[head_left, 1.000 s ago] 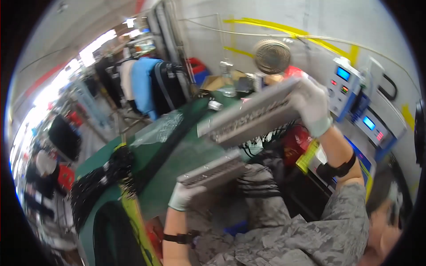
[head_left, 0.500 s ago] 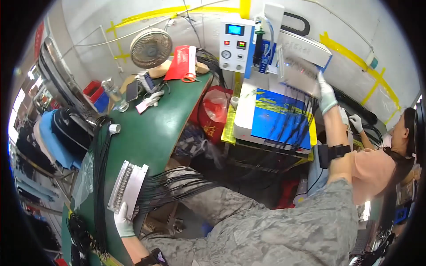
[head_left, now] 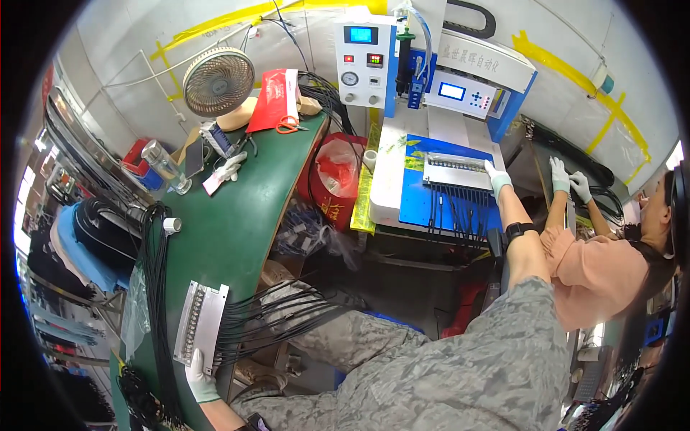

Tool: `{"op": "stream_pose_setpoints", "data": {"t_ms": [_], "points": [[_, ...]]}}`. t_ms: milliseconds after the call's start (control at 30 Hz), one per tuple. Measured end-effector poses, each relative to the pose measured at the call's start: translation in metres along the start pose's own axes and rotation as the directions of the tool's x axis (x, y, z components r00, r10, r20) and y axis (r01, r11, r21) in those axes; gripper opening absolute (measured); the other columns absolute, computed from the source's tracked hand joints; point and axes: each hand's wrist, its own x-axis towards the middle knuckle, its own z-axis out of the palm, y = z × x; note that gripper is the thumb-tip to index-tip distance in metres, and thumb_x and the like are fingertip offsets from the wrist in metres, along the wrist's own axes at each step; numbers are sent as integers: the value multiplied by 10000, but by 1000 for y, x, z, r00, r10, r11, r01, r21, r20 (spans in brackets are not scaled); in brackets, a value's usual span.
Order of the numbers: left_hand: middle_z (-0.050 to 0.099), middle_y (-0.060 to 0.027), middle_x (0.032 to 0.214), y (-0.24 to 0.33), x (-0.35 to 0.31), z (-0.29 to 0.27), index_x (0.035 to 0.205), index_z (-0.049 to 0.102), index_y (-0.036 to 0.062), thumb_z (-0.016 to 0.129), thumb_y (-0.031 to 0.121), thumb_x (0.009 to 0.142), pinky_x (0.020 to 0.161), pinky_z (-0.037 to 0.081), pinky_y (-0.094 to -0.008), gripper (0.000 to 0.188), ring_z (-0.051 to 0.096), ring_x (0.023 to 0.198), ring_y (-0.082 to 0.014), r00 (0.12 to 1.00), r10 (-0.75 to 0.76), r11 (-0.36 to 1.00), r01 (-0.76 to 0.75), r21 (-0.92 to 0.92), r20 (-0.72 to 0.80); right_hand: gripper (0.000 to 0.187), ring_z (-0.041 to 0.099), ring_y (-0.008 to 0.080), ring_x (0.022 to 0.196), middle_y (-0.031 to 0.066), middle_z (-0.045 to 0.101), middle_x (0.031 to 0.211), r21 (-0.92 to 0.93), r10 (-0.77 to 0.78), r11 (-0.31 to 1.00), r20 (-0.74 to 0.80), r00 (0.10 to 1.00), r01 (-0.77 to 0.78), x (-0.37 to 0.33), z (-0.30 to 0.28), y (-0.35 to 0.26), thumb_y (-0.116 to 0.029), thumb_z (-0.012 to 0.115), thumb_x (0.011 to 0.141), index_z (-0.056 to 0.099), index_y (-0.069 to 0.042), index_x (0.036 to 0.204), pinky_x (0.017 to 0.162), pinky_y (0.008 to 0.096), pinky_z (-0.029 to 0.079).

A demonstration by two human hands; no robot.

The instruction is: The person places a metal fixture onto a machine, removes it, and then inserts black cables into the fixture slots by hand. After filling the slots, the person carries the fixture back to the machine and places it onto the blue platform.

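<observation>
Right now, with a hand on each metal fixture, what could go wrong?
1. Snag: cables from the left fixture trail off the green table across the wearer's trouser leg; a leg shift might tug the fixture from the left hand.
2. Misplacement: loose strands from the right fixture fan over the blue plate; a tangle could pull it askew if the right hand lets go.

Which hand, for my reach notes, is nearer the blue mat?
Right. The right hand is at the right edge of the mat; the left hand is far off, at the green table.
</observation>
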Motion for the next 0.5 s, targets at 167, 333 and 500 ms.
{"op": "stream_pose_setpoints", "data": {"t_ms": [167, 333, 500], "points": [[654, -108, 1183, 4, -6, 8, 1341, 546, 21, 619, 185, 973, 701, 626, -350, 409, 700, 918, -207, 1000, 17, 998, -17, -58, -6, 914, 590, 322, 1252, 224, 616, 1337, -114, -23, 993, 1, 1000, 23, 6, 6, 1, -717, 640, 805, 626, 69, 1271, 1020, 411, 445], [647, -104, 1190, 0, -4, 0, 1347, 539, 22, 624, 196, 974, 696, 626, -345, 421, 696, 934, -204, 998, -11, 1000, 10, -20, -66, 881, 568, 343, 1284, 205, 599, 1369, -371, -76, 926, 4, 997, 72, -11, 1, -16, -755, 507, 849, 636, -8, 1298, 1052, 437, 434], [620, -105, 1250, -8, 1, -11, 1397, 497, 17, 619, 186, 977, 737, 617, -335, 468, 678, 995, -198, 999, 8, 1000, -9, -29, -46, 785, 622, 322, 1209, 168, 662, 1276, -780, -128, 612, 62, 990, 128, -56, -13, -53, -731, 325, 928, 687, -119, 1263, 1009, 419, 467]]}}
